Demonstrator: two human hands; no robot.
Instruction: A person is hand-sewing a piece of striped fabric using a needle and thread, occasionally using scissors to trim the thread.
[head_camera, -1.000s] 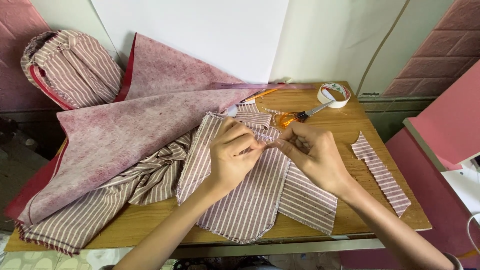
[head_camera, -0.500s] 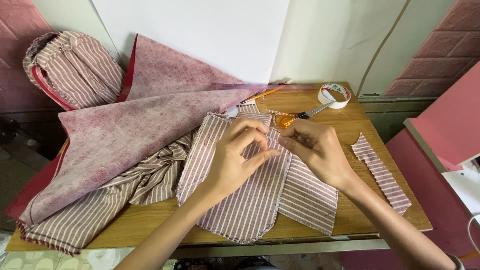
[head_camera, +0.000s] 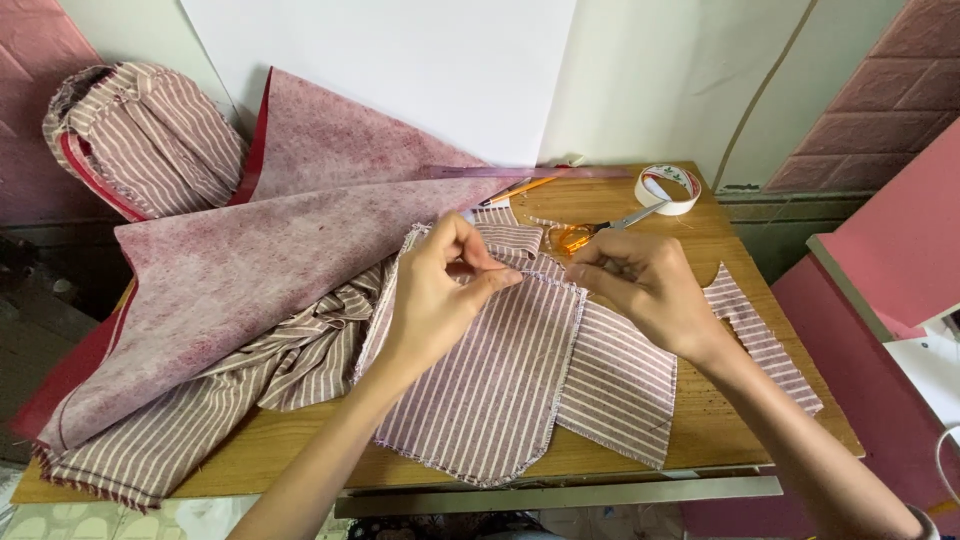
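The striped panel (head_camera: 490, 390) lies flat at the table's (head_camera: 700, 440) near edge. At its top edge, the left hand (head_camera: 435, 290) pinches the fabric between thumb and forefinger; at three o'clock from it the right hand (head_camera: 645, 285) is closed on the same edge. Beyond, at twelve o'clock, lie orange-handled scissors (head_camera: 590, 232), then a tape roll (head_camera: 668, 187).

Tape roll (head_camera: 668, 187), scissors (head_camera: 590, 232) and pencils (head_camera: 520, 189) — on the wooden table (head_camera: 700, 420)

Since 1 second ago, the left hand (head_camera: 440, 290) and right hand (head_camera: 645, 290) have drawn apart along the striped fabric piece's (head_camera: 490, 380) top edge, apparently still pinching it.
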